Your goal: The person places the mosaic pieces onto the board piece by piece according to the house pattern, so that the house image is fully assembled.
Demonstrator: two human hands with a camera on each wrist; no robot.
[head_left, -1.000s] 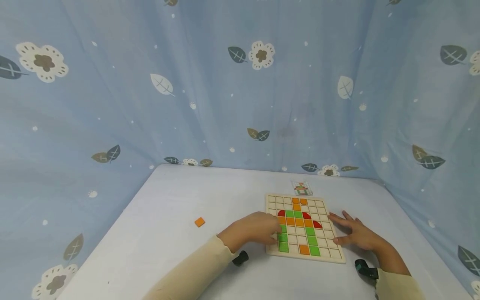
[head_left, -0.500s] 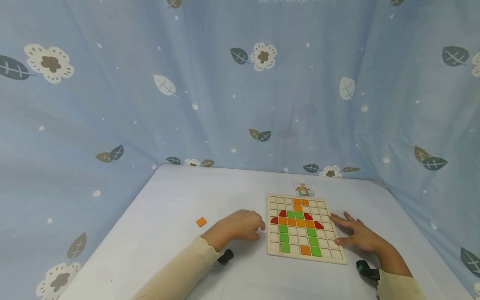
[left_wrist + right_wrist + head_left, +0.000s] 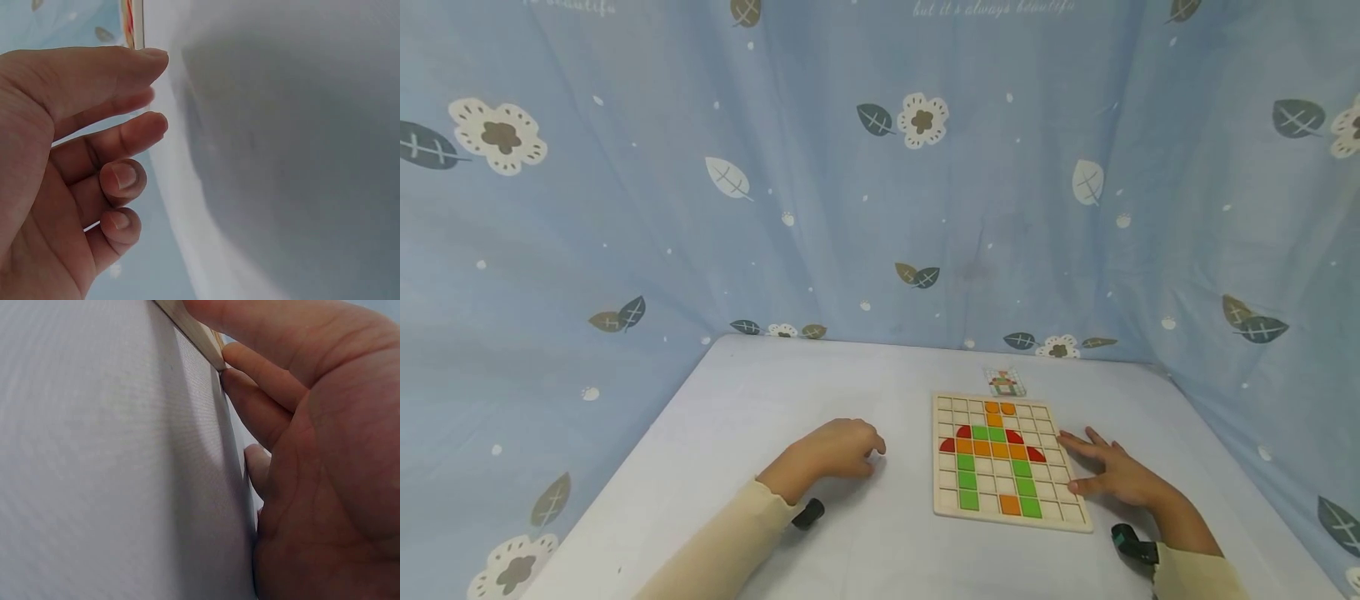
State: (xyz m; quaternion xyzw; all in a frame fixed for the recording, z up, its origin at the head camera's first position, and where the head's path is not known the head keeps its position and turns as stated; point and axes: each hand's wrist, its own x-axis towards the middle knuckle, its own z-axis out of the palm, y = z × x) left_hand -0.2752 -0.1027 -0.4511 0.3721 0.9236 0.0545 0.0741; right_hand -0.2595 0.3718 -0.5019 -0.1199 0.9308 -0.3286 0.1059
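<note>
A square wooden grid board (image 3: 1002, 483) lies right of the table's middle. Orange (image 3: 982, 448), green (image 3: 967, 481) and red pieces (image 3: 1035, 454) fill some of its cells in a pattern. My left hand (image 3: 835, 450) is over the table, left of the board and apart from it. In the left wrist view its fingers (image 3: 144, 134) are loosely bent, with nothing between them and the thumb. My right hand (image 3: 1116, 475) has its fingers spread, thumb and fingertips at the board's right edge. The right wrist view shows this hand low beside the wooden rim (image 3: 197, 331).
A small pattern card (image 3: 1004, 382) lies just behind the board. Black devices sit at the left wrist (image 3: 808, 514) and right wrist (image 3: 1133, 545). A blue curtain (image 3: 820, 208) with leaves and flowers surrounds the white table (image 3: 790, 375).
My left hand has moved left, off the board's left side, uncovering the red piece there. The loose orange square left of it is now out of sight. My right hand stays at the board.
</note>
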